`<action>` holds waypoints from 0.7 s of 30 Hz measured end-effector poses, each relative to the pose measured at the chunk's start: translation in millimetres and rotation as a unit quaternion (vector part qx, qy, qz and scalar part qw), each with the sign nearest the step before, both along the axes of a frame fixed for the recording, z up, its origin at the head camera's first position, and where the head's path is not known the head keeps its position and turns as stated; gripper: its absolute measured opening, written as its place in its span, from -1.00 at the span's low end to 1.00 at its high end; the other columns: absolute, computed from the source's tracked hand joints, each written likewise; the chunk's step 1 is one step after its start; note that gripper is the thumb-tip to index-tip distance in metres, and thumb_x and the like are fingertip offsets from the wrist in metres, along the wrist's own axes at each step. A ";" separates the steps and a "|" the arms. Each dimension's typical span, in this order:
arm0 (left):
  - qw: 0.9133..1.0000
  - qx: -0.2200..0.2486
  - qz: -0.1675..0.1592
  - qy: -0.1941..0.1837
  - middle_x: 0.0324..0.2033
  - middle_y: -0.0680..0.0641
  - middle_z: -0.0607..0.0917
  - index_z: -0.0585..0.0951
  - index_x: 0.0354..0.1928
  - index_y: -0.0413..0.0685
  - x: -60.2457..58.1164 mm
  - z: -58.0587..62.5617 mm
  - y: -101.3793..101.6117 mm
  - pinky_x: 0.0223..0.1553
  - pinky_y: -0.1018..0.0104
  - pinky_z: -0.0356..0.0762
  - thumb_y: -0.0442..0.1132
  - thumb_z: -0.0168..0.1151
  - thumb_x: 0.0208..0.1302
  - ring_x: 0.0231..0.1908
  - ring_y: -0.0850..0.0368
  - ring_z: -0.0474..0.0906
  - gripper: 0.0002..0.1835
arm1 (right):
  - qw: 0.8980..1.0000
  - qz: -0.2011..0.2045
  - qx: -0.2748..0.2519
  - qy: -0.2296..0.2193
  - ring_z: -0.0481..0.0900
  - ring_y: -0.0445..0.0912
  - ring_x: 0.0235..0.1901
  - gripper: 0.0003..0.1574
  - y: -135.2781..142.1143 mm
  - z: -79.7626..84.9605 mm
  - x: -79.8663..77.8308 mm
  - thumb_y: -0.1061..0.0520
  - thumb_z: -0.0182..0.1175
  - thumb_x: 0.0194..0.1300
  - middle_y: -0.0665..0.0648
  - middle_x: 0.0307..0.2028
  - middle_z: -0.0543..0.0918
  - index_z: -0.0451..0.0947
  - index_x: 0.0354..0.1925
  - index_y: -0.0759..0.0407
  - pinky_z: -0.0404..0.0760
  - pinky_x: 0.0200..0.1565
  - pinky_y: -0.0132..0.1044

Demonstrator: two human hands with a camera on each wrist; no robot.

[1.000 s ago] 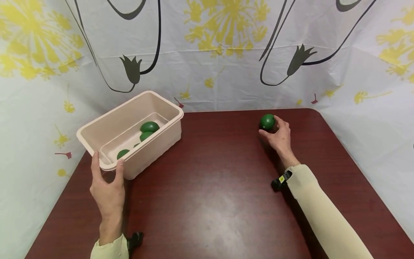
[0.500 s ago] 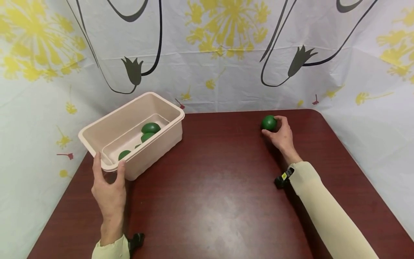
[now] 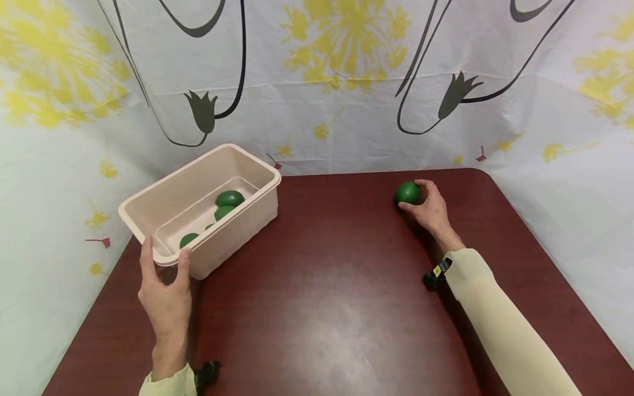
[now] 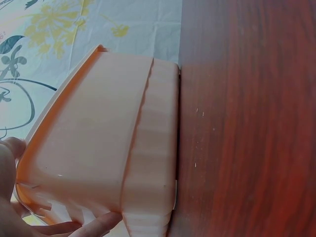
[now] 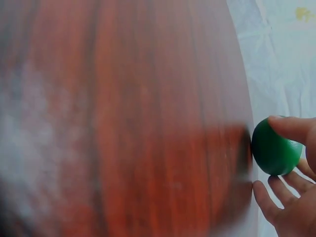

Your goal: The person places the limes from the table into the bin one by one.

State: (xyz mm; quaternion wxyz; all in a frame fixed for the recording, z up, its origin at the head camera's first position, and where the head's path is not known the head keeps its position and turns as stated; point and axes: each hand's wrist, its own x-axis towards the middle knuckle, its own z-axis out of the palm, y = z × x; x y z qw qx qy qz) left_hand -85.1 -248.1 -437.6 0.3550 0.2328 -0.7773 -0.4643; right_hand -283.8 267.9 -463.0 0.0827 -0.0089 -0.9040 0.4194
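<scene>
In the head view, my left hand (image 3: 165, 305) holds the near corner of a beige plastic bin (image 3: 238, 234), with its fingers and thumb at the rim. The left wrist view has the same hand gripping the bin's end (image 4: 98, 118), fingers spread under the lip. Inside the bin lie several smooth green oval fruits (image 3: 229, 198), some partly hidden by the wall. At the table's far right, my right hand (image 3: 432, 212) grips another green oval fruit (image 3: 407, 192). Seen from the right wrist, the thumb presses one side of this fruit (image 5: 276, 148) and fingertips touch the other.
A dark red-brown wooden table (image 3: 317, 286) carries everything, its bare surface stretching between the two hands. White cloth (image 3: 327, 132) with yellow flower prints and dark stems hangs behind the table and along both sides.
My right hand's fingers and thumb have closed in around the green fruit, which stays at about the same place. The left hand and the bin hold still; the head view shifts slightly.
</scene>
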 end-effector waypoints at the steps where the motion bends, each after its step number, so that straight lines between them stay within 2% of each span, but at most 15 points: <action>1: 1.000 -0.001 0.002 0.000 0.35 -0.11 0.63 0.34 0.49 0.69 0.2 0.2 -0.5 0.25 0.21 0.40 0.11 0.41 0.32 0.09 0.34 0.53 -0.26 | 1.000 0.002 0.004 0.001 0.39 0.33 0.34 -0.01 -1.0 -0.2 -0.9 0.12 0.44 0.32 0.42 0.42 0.36 0.18 0.54 0.24 0.37 0.35 0.27; 4: 1.000 -0.003 0.005 0.000 0.36 -0.08 0.63 0.35 0.52 0.60 0.7 0.5 -1.2 0.18 0.42 0.37 0.11 0.41 0.32 0.03 0.49 0.45 -0.25 | 1.000 0.006 0.011 0.004 0.34 0.34 0.38 0.02 -3.5 0.5 -2.6 0.11 0.46 0.28 0.43 0.43 0.31 0.20 0.55 0.27 0.34 0.37 0.29; 7: 1.000 -0.002 0.004 -0.001 0.38 -0.04 0.61 0.34 0.52 0.60 1.1 1.1 -1.5 0.14 0.52 0.33 0.12 0.40 0.33 0.09 0.37 0.51 -0.25 | 1.000 0.004 0.009 0.000 0.36 0.33 0.35 0.02 -5.8 1.4 -1.4 0.10 0.48 0.26 0.41 0.41 0.32 0.22 0.52 0.27 0.35 0.37 0.27; 10: 1.000 0.001 0.001 -0.004 0.39 -0.02 0.60 0.33 0.51 0.67 1.2 1.5 -1.5 0.19 0.45 0.35 0.13 0.40 0.33 0.14 0.20 0.55 -0.26 | 1.000 0.003 0.006 -0.009 0.38 0.32 0.34 0.01 -7.8 3.0 1.6 0.10 0.48 0.25 0.41 0.40 0.35 0.22 0.51 0.26 0.36 0.36 0.26; 15: 1.000 0.005 -0.005 -0.006 0.41 -0.04 0.58 0.30 0.47 0.77 1.0 1.7 -1.4 0.31 0.19 0.37 0.13 0.39 0.33 0.20 0.05 0.54 -0.26 | 1.000 0.008 0.007 -0.025 0.42 0.32 0.31 0.01 -12.4 5.4 6.8 0.09 0.48 0.26 0.42 0.41 0.40 0.19 0.51 0.24 0.40 0.32 0.26; 17: 1.000 0.008 -0.007 -0.007 0.41 -0.05 0.58 0.29 0.47 0.78 0.6 1.6 -1.2 0.34 0.09 0.36 0.13 0.39 0.33 0.22 0.02 0.54 -0.26 | 1.000 0.010 0.009 -0.027 0.44 0.31 0.29 0.01 -14.1 5.8 8.6 0.09 0.48 0.26 0.41 0.40 0.41 0.19 0.51 0.23 0.42 0.31 0.25; 21: 1.000 0.010 -0.010 -0.007 0.42 -0.05 0.57 0.30 0.50 0.72 -0.6 1.0 -0.5 0.35 0.01 0.36 0.13 0.40 0.33 0.23 0.02 0.54 -0.25 | 0.999 0.010 0.016 -0.027 0.47 0.30 0.23 0.00 -16.2 5.0 12.2 0.06 0.49 0.25 0.40 0.37 0.43 0.21 0.47 0.23 0.46 0.26 0.22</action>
